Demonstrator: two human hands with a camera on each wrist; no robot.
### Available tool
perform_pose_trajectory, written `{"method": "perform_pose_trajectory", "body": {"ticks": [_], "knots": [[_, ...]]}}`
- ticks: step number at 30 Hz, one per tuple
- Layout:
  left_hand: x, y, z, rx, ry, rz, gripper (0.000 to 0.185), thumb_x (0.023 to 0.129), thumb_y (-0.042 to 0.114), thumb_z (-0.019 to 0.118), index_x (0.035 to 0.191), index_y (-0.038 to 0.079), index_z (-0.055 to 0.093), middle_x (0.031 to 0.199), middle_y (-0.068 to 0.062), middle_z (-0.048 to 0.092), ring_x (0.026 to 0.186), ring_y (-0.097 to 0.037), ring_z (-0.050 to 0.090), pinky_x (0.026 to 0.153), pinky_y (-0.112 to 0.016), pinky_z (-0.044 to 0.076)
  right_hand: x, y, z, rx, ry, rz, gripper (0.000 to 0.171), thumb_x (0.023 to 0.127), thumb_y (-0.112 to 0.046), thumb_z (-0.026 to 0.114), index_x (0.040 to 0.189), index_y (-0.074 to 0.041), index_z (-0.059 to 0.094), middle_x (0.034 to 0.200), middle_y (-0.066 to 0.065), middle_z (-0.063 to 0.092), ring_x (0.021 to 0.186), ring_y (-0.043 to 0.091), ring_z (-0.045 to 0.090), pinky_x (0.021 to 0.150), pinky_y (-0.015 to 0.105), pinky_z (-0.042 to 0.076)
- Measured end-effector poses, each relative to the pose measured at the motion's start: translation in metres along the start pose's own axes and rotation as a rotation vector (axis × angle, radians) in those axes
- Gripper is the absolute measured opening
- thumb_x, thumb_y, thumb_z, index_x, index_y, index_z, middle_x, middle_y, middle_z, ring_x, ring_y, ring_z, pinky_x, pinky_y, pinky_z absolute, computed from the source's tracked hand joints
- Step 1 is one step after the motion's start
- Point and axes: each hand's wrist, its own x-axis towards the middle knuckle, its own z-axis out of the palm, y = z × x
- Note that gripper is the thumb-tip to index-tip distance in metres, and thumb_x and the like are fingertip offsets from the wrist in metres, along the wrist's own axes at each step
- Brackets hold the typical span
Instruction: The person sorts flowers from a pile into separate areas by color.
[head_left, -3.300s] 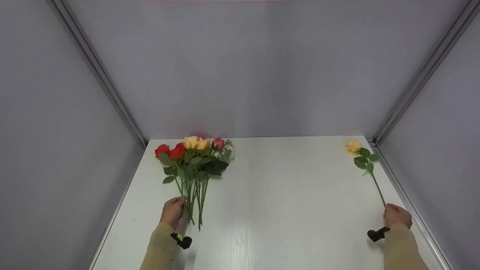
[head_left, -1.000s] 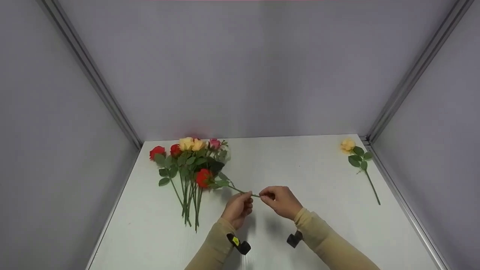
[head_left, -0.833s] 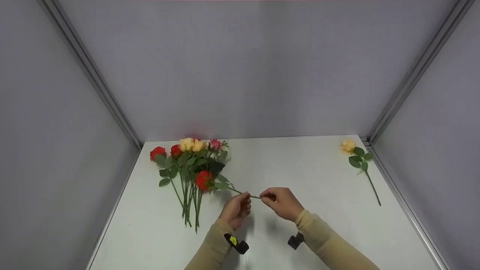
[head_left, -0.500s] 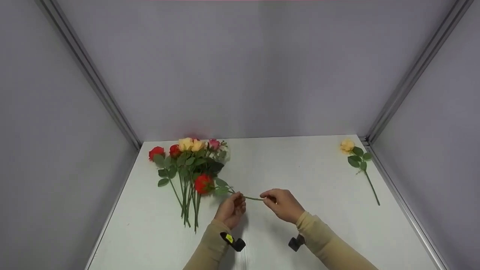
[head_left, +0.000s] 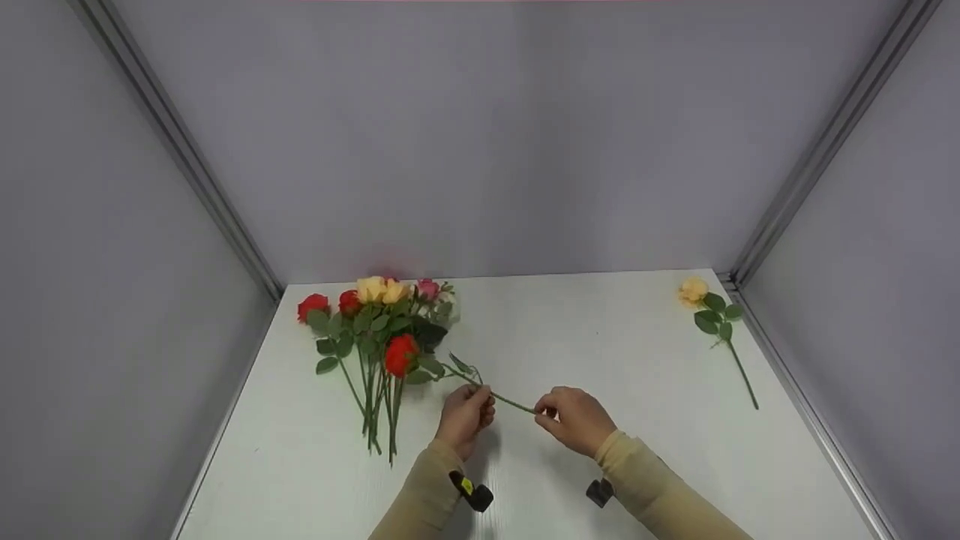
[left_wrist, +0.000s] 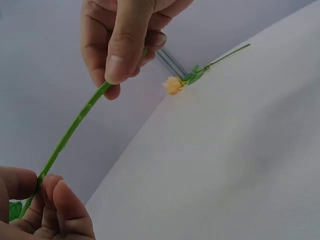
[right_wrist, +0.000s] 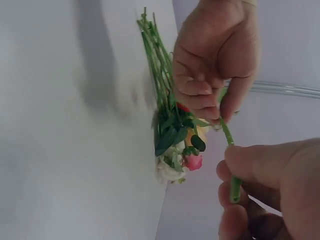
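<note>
A red rose (head_left: 401,355) with a green leafy stem is held above the table by both hands. My left hand (head_left: 463,417) pinches the stem near its leaves, between thumb and fingers. Toward the cut end, my right hand (head_left: 576,420) pinches the same stem; in the right wrist view the stem's tip (right_wrist: 235,192) pokes out past the fingers. Between the hands the stem bows slightly in the left wrist view. The rose's head overlaps a bunch of flowers (head_left: 379,330) in the head view, with red, yellow, pink and white blooms.
A single yellow rose (head_left: 694,292) lies at the table's far right, its stem toward me. The white table (head_left: 585,337) is bounded by a grey back wall (head_left: 480,150) and side panels with metal corner rails.
Since the earliest frame, the right hand let go of the yellow rose, and a red rose came out of the bunch into both hands. Lately the right hand shifted slightly right and nearer.
</note>
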Motion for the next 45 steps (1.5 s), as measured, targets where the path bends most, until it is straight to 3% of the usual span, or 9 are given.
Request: {"method": "perform_pose_trajectory", "body": {"ticks": [5,9,14,19,22,29,32,40,45], "knots": [[-0.002,0.002,-0.001,0.1,-0.042,0.009,0.028,0.096,0.019,0.059,0.114,-0.002,0.054,0.096,-0.012,0.061,0.079,-0.018,0.059,0.072,-0.031,0.05,-0.006,0.01,-0.002,0.006,0.001,0.024,0.003,0.087,-0.012,0.07,0.088,-0.012,0.073,0.074,-0.011,0.055,0.068,0.005,0.051,0.06,0.024,0.045],[-0.003,0.003,-0.012,0.119,-0.034,0.003,0.032,0.096,0.022,0.059,0.117,-0.002,0.054,0.097,-0.013,0.062,0.08,-0.019,0.059,0.071,-0.031,0.049,-0.013,0.022,-0.006,-0.021,0.036,0.051,0.004,0.089,-0.013,0.068,0.089,-0.013,0.072,0.075,-0.012,0.055,0.068,0.003,0.05,0.061,0.024,0.046],[-0.004,0.008,-0.041,0.151,0.042,-0.01,0.032,0.098,0.023,0.056,0.118,-0.002,0.054,0.099,-0.014,0.06,0.082,-0.02,0.059,0.073,-0.033,0.049,-0.024,0.043,-0.013,-0.036,0.082,0.114,0.004,0.089,-0.014,0.069,0.088,-0.011,0.071,0.076,-0.012,0.055,0.07,0.005,0.051,0.063,0.026,0.047],[-0.006,0.015,-0.076,0.248,0.168,0.03,0.032,0.098,0.021,0.055,0.12,-0.002,0.055,0.102,-0.016,0.06,0.087,-0.025,0.059,0.077,-0.039,0.048,-0.034,0.065,-0.022,-0.005,0.092,0.206,0.005,0.088,-0.013,0.071,0.09,-0.009,0.071,0.078,-0.01,0.058,0.073,0.007,0.054,0.066,0.029,0.049],[-0.008,0.016,-0.095,0.38,0.24,0.077,0.03,0.098,0.02,0.054,0.119,-0.002,0.056,0.102,-0.017,0.061,0.091,-0.03,0.06,0.076,-0.04,0.049,-0.04,0.078,-0.027,0.008,0.083,0.263,0.004,0.088,-0.011,0.069,0.091,-0.009,0.071,0.08,-0.007,0.06,0.075,0.008,0.055,0.067,0.031,0.05],[-0.004,0.009,-0.13,0.829,0.379,0.222,0.025,0.095,0.019,0.057,0.111,0.0,0.062,0.097,-0.011,0.063,0.088,-0.025,0.06,0.076,-0.042,0.048,-0.053,0.112,-0.035,0.014,0.101,0.354,0.005,0.087,-0.007,0.069,0.091,-0.007,0.072,0.082,-0.001,0.064,0.075,0.014,0.057,0.068,0.036,0.049],[-0.001,0.005,-0.141,0.924,0.442,0.245,0.023,0.093,0.017,0.06,0.108,0.0,0.063,0.094,-0.011,0.064,0.087,-0.026,0.061,0.077,-0.045,0.048,-0.058,0.128,-0.036,0.014,0.109,0.375,0.004,0.087,-0.006,0.068,0.089,-0.007,0.071,0.081,0.0,0.064,0.074,0.016,0.057,0.067,0.037,0.049],[0.0,-0.002,-0.161,0.9,0.483,0.19,0.028,0.093,0.017,0.06,0.113,-0.002,0.062,0.101,-0.015,0.064,0.094,-0.03,0.06,0.08,-0.047,0.047,-0.073,0.164,-0.032,0.012,0.093,0.509,0.007,0.087,-0.007,0.065,0.089,-0.003,0.07,0.08,0.003,0.064,0.074,0.02,0.056,0.07,0.04,0.047],[0.0,-0.006,-0.17,0.888,0.512,0.213,0.025,0.093,0.017,0.058,0.108,-0.001,0.063,0.098,-0.015,0.065,0.09,-0.028,0.061,0.076,-0.046,0.049,-0.08,0.182,-0.029,0.029,0.075,0.612,0.011,0.088,-0.01,0.061,0.088,-0.001,0.068,0.081,0.006,0.064,0.075,0.023,0.056,0.069,0.043,0.046]]}}
